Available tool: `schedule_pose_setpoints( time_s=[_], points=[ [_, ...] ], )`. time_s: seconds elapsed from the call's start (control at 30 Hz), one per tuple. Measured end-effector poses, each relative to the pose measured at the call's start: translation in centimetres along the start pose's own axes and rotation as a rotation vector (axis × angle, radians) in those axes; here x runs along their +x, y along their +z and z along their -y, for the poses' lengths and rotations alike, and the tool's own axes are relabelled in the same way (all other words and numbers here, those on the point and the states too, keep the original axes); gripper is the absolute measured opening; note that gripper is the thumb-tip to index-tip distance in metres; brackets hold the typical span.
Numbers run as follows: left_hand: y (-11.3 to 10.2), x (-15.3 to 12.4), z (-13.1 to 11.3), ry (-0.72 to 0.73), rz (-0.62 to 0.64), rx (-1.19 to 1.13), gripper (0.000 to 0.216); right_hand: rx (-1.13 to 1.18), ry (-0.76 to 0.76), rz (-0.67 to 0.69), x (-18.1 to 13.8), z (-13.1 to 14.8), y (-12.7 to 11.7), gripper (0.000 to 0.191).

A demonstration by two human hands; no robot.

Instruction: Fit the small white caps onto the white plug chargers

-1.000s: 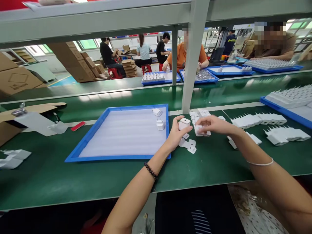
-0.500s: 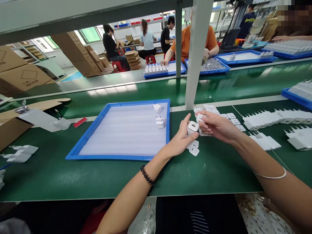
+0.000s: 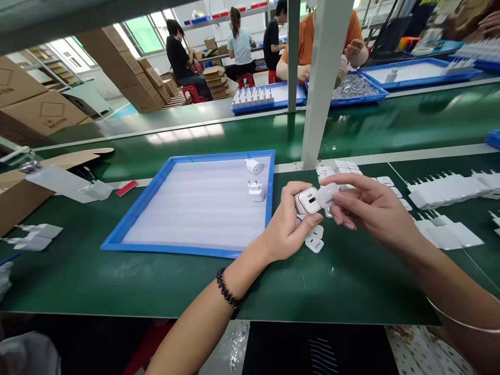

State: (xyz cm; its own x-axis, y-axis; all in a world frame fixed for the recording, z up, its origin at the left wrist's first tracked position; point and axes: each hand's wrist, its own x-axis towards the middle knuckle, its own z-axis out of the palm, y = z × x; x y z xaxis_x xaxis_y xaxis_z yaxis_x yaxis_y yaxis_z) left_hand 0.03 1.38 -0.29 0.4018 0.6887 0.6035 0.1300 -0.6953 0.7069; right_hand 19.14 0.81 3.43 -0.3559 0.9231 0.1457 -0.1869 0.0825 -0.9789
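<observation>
My left hand (image 3: 287, 224) is closed round a white charger (image 3: 308, 200), its port face turned up and to the right. Between the fingertips of my right hand (image 3: 365, 203) is a thin white cover plate (image 3: 327, 195), held right beside the charger's face; whether the two touch I cannot tell. Several similar plates (image 3: 314, 244) lie on the green table by my left hand, and more plates (image 3: 346, 166) lie behind my right hand. Left of my hands, a blue-rimmed tray (image 3: 172, 251) lined with white foam holds two chargers (image 3: 255, 191).
Rows of white chargers (image 3: 455, 190) lie at the right, with a smaller group (image 3: 449, 232) nearer. A grey post (image 3: 318, 99) rises behind my hands. At left are two chargers (image 3: 33, 238), a red strip (image 3: 127, 188) and cardboard. People work across the green belt.
My right hand has brought the cover plate away from the pile, up to the charger's face. My left hand has turned the charger slightly. The view has shifted a little.
</observation>
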Motion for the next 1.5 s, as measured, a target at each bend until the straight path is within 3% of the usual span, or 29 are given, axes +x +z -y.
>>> schedule_pose_setpoints(
  time_s=[0.17,0.33,0.7,1.5],
  points=[
    [-0.4,0.5,-0.1,0.149,0.004,0.048,0.038,-0.033,-0.073,0.001,-0.6,0.3,0.6,0.018],
    [-0.2,0.5,0.0,0.199,0.024,0.066,0.040,-0.032,-0.099,0.017,-1.0,0.1,1.1,0.019],
    [-0.2,0.4,-0.1,0.182,0.048,0.096,0.039,-0.076,-0.071,-0.010,-1.1,0.3,1.4,0.016],
    [-0.2,0.4,-0.3,0.162,0.078,0.069,0.040,-0.400,-0.223,-0.166,-2.0,-0.1,2.2,0.028]
  ],
)
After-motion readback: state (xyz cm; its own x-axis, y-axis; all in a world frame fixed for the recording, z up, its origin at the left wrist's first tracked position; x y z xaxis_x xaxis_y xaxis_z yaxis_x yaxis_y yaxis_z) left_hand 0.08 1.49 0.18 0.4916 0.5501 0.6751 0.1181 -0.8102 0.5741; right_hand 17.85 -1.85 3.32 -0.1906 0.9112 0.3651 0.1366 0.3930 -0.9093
